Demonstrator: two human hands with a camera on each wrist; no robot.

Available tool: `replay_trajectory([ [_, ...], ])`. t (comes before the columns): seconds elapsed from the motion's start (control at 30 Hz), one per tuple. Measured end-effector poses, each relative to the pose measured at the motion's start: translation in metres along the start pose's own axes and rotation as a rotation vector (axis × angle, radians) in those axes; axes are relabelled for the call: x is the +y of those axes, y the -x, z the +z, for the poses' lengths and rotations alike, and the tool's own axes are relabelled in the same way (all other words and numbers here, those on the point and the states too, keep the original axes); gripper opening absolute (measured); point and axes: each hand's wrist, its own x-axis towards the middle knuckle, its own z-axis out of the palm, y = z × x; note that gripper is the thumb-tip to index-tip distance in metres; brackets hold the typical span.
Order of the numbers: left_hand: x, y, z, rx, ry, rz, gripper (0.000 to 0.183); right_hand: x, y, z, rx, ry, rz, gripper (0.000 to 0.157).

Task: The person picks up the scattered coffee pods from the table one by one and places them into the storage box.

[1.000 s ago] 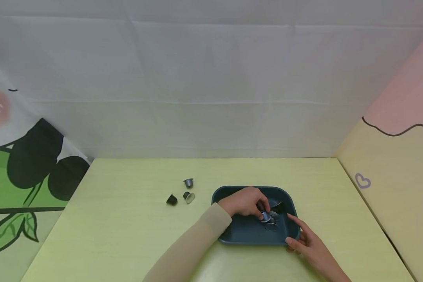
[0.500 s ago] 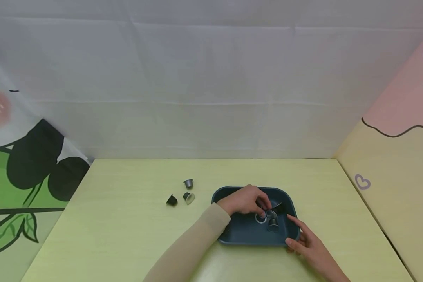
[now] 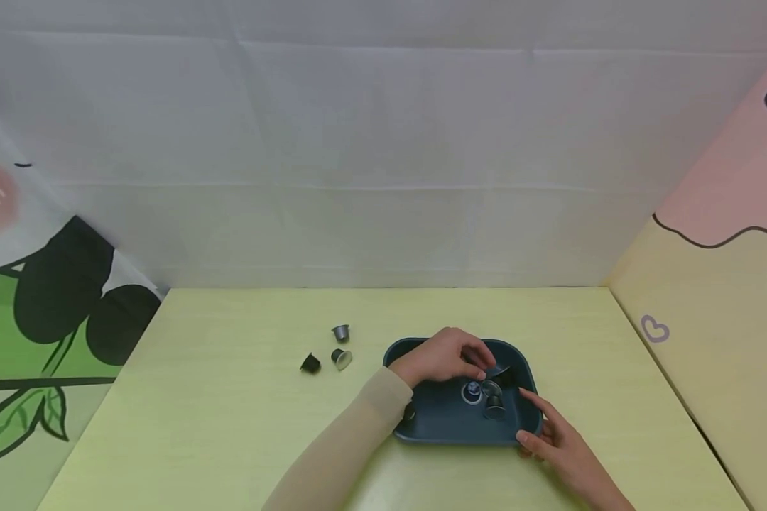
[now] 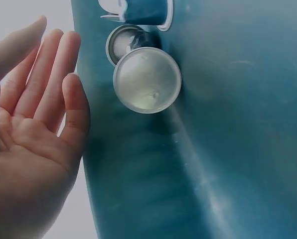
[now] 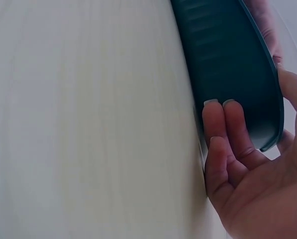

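Blue, pale-rimmed, cup-shaped capsule (image 3: 473,389) sits inside the dark-blue rounded tray (image 3: 441,430), beside a dark, cup-shaped capsule (image 3: 494,407). Left hand (image 3: 446,356) above: fingers apart, nothing held. Right hand (image 3: 559,446): fingers clamped on tray's right end. On pale-yellow surface (image 3: 230,426), left of tray: 3 more small capsules, including a grey capsule (image 3: 341,333). Risk: low left-hand sweep could knock blue one; uneven right-hand pull could shift contents.

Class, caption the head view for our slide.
Left hand above a blue tray of capsules, right hand holding its end; three more capsules outside.
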Motion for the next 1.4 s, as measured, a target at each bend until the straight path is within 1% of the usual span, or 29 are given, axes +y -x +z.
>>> replay_trajectory([
  [0.27,0.008,0.004,-0.008,0.029,0.020,0.052,0.024,-0.001,0.000,0.001,0.013,0.004,0.034,0.066],
  [0.4,0.012,0.007,-0.012,0.038,0.051,0.071,0.024,-0.003,-0.001,0.001,0.012,-0.011,0.035,0.066],
  [0.6,0.016,0.011,-0.017,0.044,0.067,0.108,0.025,-0.001,-0.001,0.001,0.013,-0.011,0.018,0.066],
  [0.73,0.019,0.015,-0.021,0.053,0.071,0.122,0.027,0.001,-0.001,0.001,0.006,-0.004,0.023,0.065],
  [0.87,0.024,0.020,-0.025,0.070,0.064,0.151,0.026,0.001,-0.001,0.001,-0.002,-0.001,0.035,0.065],
  [1.07,0.026,0.028,-0.033,0.095,0.055,0.186,0.025,0.001,-0.001,0.000,-0.007,0.007,0.037,0.065],
  [1.23,0.025,0.038,-0.040,0.125,0.061,0.192,0.024,0.000,0.000,0.000,-0.003,0.026,0.033,0.066],
  [1.4,0.023,0.049,-0.046,0.133,0.042,0.194,0.024,-0.001,0.000,0.000,-0.001,0.020,0.034,0.067],
])
